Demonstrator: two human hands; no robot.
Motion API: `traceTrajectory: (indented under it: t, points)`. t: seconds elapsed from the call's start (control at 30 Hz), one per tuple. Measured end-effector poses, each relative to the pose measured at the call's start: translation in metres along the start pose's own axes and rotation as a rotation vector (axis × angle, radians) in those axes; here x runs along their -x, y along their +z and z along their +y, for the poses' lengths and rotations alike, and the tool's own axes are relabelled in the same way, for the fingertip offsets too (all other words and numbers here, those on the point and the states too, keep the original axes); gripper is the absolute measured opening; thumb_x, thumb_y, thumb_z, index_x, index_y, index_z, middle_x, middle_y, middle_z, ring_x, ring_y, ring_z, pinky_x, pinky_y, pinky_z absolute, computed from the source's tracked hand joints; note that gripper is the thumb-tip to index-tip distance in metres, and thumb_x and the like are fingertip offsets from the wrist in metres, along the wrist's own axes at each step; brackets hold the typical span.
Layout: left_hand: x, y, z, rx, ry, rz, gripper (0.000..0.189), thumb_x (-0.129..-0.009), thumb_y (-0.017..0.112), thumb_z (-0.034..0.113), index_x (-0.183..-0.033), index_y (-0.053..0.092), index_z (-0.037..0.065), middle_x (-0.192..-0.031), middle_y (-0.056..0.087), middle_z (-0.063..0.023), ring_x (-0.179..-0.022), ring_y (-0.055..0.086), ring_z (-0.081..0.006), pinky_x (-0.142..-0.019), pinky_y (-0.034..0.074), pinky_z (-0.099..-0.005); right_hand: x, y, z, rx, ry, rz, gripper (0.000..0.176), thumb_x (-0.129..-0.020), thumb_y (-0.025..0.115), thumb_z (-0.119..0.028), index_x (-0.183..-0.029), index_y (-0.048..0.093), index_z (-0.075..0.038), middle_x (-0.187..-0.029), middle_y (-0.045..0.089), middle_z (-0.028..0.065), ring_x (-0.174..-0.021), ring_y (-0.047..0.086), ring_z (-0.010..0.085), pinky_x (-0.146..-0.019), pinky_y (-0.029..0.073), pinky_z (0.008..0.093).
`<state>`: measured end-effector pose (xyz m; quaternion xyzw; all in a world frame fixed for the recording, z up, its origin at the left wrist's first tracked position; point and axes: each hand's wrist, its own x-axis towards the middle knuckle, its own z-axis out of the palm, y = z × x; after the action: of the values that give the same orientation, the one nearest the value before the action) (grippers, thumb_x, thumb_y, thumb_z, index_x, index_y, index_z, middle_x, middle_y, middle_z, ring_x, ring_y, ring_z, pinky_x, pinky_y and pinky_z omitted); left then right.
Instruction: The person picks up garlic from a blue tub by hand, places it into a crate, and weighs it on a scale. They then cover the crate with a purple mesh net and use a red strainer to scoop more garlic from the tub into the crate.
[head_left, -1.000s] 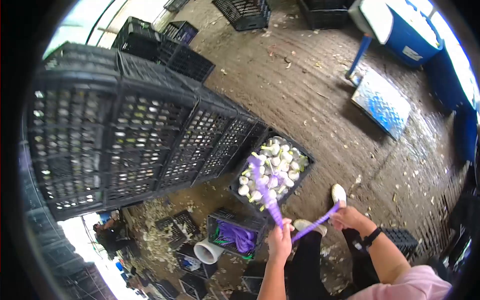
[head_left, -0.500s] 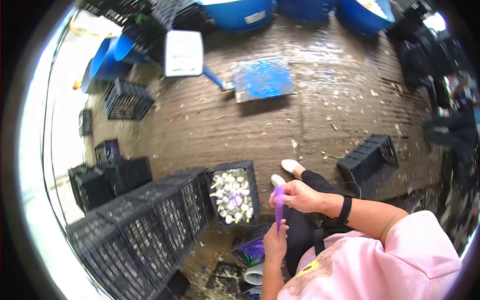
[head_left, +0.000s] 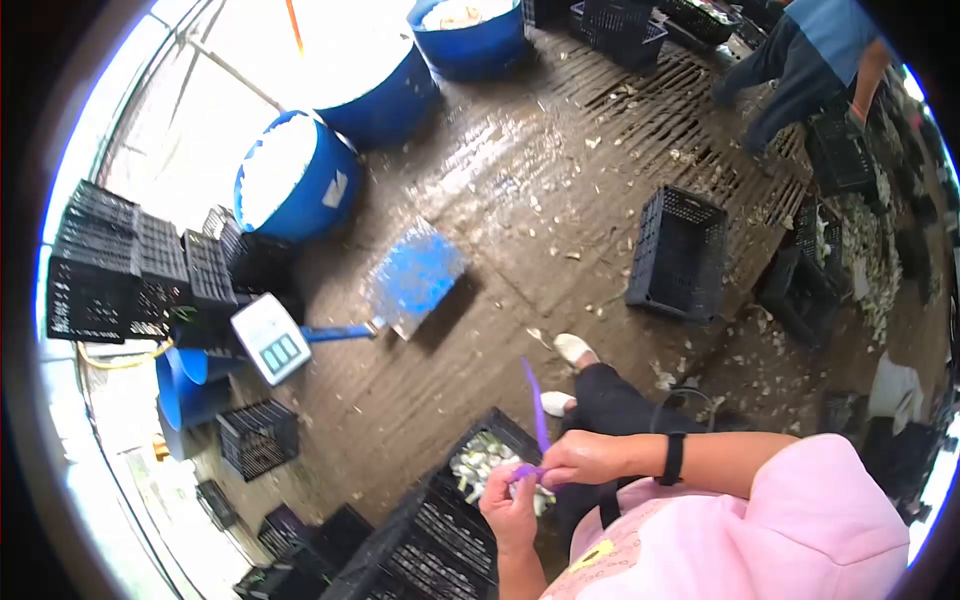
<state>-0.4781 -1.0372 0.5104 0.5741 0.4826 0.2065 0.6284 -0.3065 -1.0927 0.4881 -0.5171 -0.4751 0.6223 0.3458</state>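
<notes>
A narrow purple strip, apparently mesh netting (head_left: pixel 535 400), runs between my two hands in front of my body. My right hand (head_left: pixel 590 457) pinches it, and one loose length sticks out past my fingers towards the floor ahead. Close beside it, my left hand (head_left: pixel 508 510) grips the bunched end of the same strip. Just beyond and partly behind my hands, a black crate (head_left: pixel 512 425) holds white bulbs (head_left: pixel 480 462) that look like garlic; my hands hide part of them.
Black crates (head_left: pixel 430 545) line up at the lower left. A blue platform scale (head_left: pixel 420 280) with a white display (head_left: pixel 272 338) stands ahead. Another black crate (head_left: pixel 680 255) lies to the right. Blue tubs (head_left: pixel 300 180) stand at the back; a person (head_left: pixel 800 70) bends over crates.
My view has swung right, bringing the other person into sight. My hands have come together, and the strip, earlier stretched between them, now has a free length pointing away.
</notes>
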Motion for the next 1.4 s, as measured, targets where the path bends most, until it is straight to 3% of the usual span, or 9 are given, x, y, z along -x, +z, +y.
traceTrajectory:
  t: [0.23,0.33,0.43,0.63,0.83,0.97,1.1,1.2,1.4]
  points:
    - [-0.015,0.015,0.031,-0.108,0.220,-0.241,0.011,-0.074,0.070,0.005,-0.076,0.060,0.002,-0.083,0.059,-0.0047,-0.079,0.055,-0.0158,-0.073,0.043,-0.0281,0.069,-0.089,-0.007,0.573,0.018,0.547,0.020,-0.086,0.052,-0.023,-0.084,0.067,-0.010,-0.084,0.065,0.0093,-0.085,0.061,0.0278,-0.072,0.049,0.0374]
    - [-0.025,0.066,0.082,-0.213,0.451,-0.511,0.013,-0.070,0.071,0.003,-0.077,0.060,0.003,-0.093,0.061,-0.0086,-0.095,0.057,-0.0237,-0.084,0.043,-0.0353,0.094,-0.131,0.040,-0.008,0.156,1.016,0.020,-0.089,0.053,-0.018,-0.079,0.062,-0.003,-0.062,0.060,0.0063,-0.055,0.060,0.0148,-0.050,0.047,0.0282]
    - [-0.041,0.148,0.112,-0.207,0.677,-0.980,0.014,-0.076,0.068,0.010,-0.083,0.058,0.003,-0.101,0.060,-0.0084,-0.106,0.053,-0.0272,-0.091,0.041,-0.0398,0.123,-0.148,0.020,-0.933,0.063,0.974,0.022,-0.093,0.048,-0.020,-0.089,0.060,-0.002,-0.068,0.060,0.0053,-0.059,0.057,0.0097,-0.052,0.047,0.0224]
    - [-0.055,0.258,0.088,0.269,-0.472,-0.887,0.013,-0.089,0.057,0.017,-0.091,0.060,0.006,-0.098,0.062,-0.0050,-0.098,0.057,-0.0169,-0.083,0.046,-0.0327,0.168,-0.170,-0.043,-1.097,-0.245,1.095,0.019,-0.092,0.053,-0.019,-0.097,0.058,-0.002,-0.079,0.061,0.0056,-0.068,0.058,0.0114,-0.065,0.051,0.0232]
    - [-0.063,0.300,0.117,0.281,-0.308,-0.860,0.010,-0.087,0.059,0.010,-0.095,0.059,0.005,-0.083,0.061,0.0007,-0.073,0.057,-0.0074,-0.064,0.047,-0.0223,0.179,-0.199,-0.040,-0.841,-0.353,0.999,0.034,-0.086,0.062,-0.021,-0.113,0.052,-0.002,-0.100,0.058,0.0065,-0.086,0.055,0.0132,-0.076,0.046,0.0254]
    - [-0.076,0.325,0.137,0.283,-0.210,-0.783,0.009,-0.084,0.063,0.009,-0.089,0.058,0.004,-0.080,0.059,0.0005,-0.068,0.056,-0.0070,-0.059,0.046,-0.0220,0.210,-0.211,-0.041,0.027,-0.216,1.538,0.045,-0.076,0.071,-0.022,-0.109,0.049,-0.002,-0.097,0.052,0.0133,-0.089,0.054,0.0235,-0.081,0.044,0.0329]
    - [-0.103,0.358,0.141,-0.193,0.116,-0.778,0.009,-0.081,0.064,0.008,-0.085,0.057,0.003,-0.075,0.059,0.0002,-0.064,0.055,-0.0073,-0.058,0.045,-0.0234,0.211,-0.211,-0.012,-0.266,0.073,1.582,0.037,-0.077,0.071,-0.021,-0.102,0.054,-0.001,-0.093,0.057,0.0096,-0.085,0.056,0.0169,-0.078,0.045,0.0292]
    - [-0.114,0.381,0.158,-0.553,0.359,-0.884,0.008,-0.077,0.062,0.004,-0.081,0.057,0.000,-0.067,0.059,-0.0070,-0.061,0.057,-0.0133,-0.058,0.046,-0.0286,0.218,-0.220,0.002,-1.056,-0.183,1.342,0.026,-0.079,0.070,-0.016,-0.097,0.059,-0.001,-0.090,0.061,0.0052,-0.081,0.057,0.0106,-0.075,0.046,0.0242]
    - [-0.146,0.408,0.190,-0.663,0.524,-1.118,0.007,-0.075,0.061,0.005,-0.080,0.058,0.001,-0.070,0.060,-0.0133,-0.063,0.060,-0.0207,-0.060,0.047,-0.0305,0.201,-0.238,0.000,-1.170,-0.317,1.585,0.016,-0.083,0.065,-0.012,-0.096,0.061,-0.002,-0.087,0.064,0.0037,-0.079,0.060,0.0092,-0.074,0.050,0.0247]
